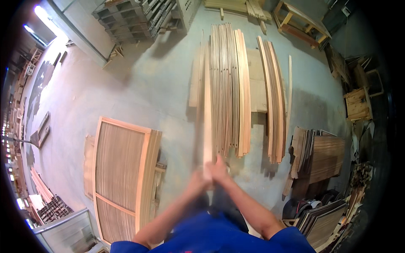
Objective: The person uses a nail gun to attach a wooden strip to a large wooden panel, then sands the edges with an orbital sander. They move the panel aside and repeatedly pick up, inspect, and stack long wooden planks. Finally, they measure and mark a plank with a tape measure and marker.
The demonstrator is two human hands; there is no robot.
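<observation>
A long, pale wooden strip (207, 114) runs straight out in front of me, its near end between my two hands. My left hand (200, 180) is closed on that end from the left and is somewhat blurred. On the other side my right hand (217, 169) also grips it, a finger stretched along the wood. Just right of the strip lies a stack of long wooden strips (223, 92), brown with several paler ones at its right side. Another, narrower stack of strips (273, 101) lies farther right.
To my left, panelled wooden frames (120, 164) lie piled low. Stacked pallets (130, 19) stand at the far left, a wooden bench frame (299, 23) at the far right. Brown boards (325, 156) lean at the right. A pallet jack (39, 134) is at the left.
</observation>
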